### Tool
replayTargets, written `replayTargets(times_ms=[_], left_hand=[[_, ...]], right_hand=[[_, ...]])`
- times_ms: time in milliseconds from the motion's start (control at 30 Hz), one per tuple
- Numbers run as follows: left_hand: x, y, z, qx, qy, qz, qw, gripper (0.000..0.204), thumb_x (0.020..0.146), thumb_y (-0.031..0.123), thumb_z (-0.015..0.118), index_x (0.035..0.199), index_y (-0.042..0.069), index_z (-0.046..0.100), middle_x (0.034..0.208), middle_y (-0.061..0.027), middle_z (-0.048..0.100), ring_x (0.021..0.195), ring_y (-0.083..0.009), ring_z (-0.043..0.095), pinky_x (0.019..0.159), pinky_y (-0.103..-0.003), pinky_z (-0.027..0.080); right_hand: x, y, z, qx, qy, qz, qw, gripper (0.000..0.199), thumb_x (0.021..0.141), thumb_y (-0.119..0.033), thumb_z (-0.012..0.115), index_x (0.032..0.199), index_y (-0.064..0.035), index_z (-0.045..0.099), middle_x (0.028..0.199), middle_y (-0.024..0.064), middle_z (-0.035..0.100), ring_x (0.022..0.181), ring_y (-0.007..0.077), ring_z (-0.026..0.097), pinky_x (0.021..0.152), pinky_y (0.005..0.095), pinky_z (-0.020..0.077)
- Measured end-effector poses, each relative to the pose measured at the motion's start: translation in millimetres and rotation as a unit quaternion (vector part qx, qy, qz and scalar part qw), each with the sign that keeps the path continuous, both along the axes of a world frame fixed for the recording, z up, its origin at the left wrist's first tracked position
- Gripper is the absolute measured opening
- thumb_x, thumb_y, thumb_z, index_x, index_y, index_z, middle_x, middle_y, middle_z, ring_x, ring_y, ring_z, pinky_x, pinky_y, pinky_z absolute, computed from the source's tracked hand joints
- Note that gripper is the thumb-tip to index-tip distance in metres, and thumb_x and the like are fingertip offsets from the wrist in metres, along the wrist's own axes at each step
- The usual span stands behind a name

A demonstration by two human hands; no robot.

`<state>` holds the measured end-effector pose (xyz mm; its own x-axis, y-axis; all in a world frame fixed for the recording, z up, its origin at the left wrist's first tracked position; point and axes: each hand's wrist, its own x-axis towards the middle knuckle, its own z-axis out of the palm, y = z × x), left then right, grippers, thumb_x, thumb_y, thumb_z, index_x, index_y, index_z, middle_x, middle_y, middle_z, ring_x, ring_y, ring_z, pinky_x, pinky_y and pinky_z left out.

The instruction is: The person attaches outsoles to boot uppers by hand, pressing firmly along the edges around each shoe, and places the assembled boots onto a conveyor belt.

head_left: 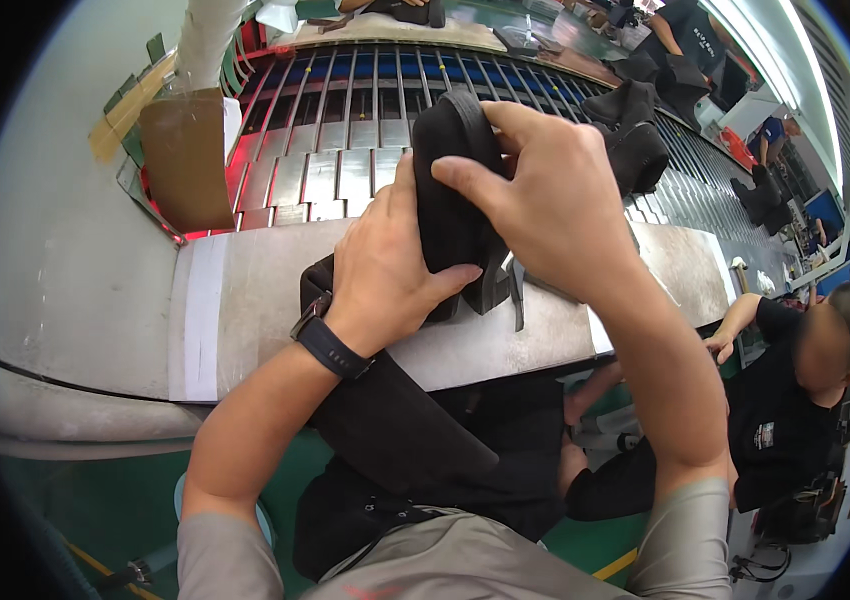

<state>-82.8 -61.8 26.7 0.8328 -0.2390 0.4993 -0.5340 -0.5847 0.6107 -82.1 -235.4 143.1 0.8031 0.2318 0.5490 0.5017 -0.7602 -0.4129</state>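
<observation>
A black boot (448,225) is in both my hands, its rounded toe pointing up and away from me. Its long dark shaft (400,425) hangs down over the near edge of the worktop toward my lap. My left hand (385,255), below a wrist with a dark watch (330,345), wraps the boot's left side, thumb across its lower part. On the right side my right hand (555,190) grips near the toe, with the thumb pressed on the upper surface. A thin dark strap (518,295) dangles beside the boot. The fingertips behind the boot are partly hidden.
A pale worktop ledge (265,310) runs in front of me. Beyond it lies a conveyor of metal rollers (355,120) carrying more black boots (635,135). Brown cardboard (190,160) stands at the left beside a white machine wall (65,250). A co-worker (780,430) sits close at right.
</observation>
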Motion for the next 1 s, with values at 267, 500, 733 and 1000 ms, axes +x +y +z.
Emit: replayTargets(times_ms=[267, 500, 733, 1000], left_hand=[[2.5, 2.6, 3.0, 0.017, 0.028, 0.008, 0.999, 0.127, 0.071, 0.032, 0.100, 0.166, -0.006, 0.025, 0.147, -0.0288, 0.058, 0.131, -0.0450, 0.063, 0.108, -0.050, 0.053], [9.0, 4.7, -2.7, 0.013, 0.013, -0.004, 1.000, 0.123, 0.073, 0.035, 0.099, 0.163, -0.009, 0.028, 0.134, -0.0270, 0.062, 0.122, -0.0443, 0.065, 0.101, -0.050, 0.055], [38.1, 17.5, -4.2, -0.033, 0.069, -0.037, 0.996, 0.119, 0.072, 0.041, 0.099, 0.159, -0.007, 0.033, 0.129, -0.0269, 0.068, 0.119, -0.0440, 0.069, 0.099, -0.050, 0.057], [51.4, 28.4, -15.7, -0.037, 0.057, -0.059, 0.996, 0.109, 0.071, 0.040, 0.099, 0.155, -0.001, 0.042, 0.129, -0.0239, 0.071, 0.118, -0.0427, 0.071, 0.100, -0.049, 0.057]], right_hand=[[25.9, -15.7, 1.0, 0.114, 0.136, 0.128, 0.976, 0.030, 0.096, -0.017, 0.075, 0.110, 0.0095, 0.077, 0.078, 0.0161, 0.077, 0.070, 0.0128, 0.070, 0.067, 0.0339, 0.0562], [16.2, 1.5, -2.6, -0.004, 0.055, 0.062, 0.997, 0.025, 0.095, -0.015, 0.073, 0.095, 0.0098, 0.072, 0.069, 0.0194, 0.071, 0.063, 0.0286, 0.072, 0.064, 0.0375, 0.0565], [15.9, 30.8, -21.8, -0.249, 0.009, -0.065, 0.966, 0.047, 0.093, -0.013, 0.075, 0.130, 0.0132, 0.062, 0.095, 0.0305, 0.076, 0.089, 0.0423, 0.078, 0.077, 0.0463, 0.0618], [28.5, 14.5, -57.5, 0.105, 0.105, -0.001, 0.989, 0.064, 0.090, -0.026, 0.085, 0.144, 0.0027, 0.065, 0.101, 0.0259, 0.081, 0.087, 0.0290, 0.082, 0.071, 0.0385, 0.0631]])
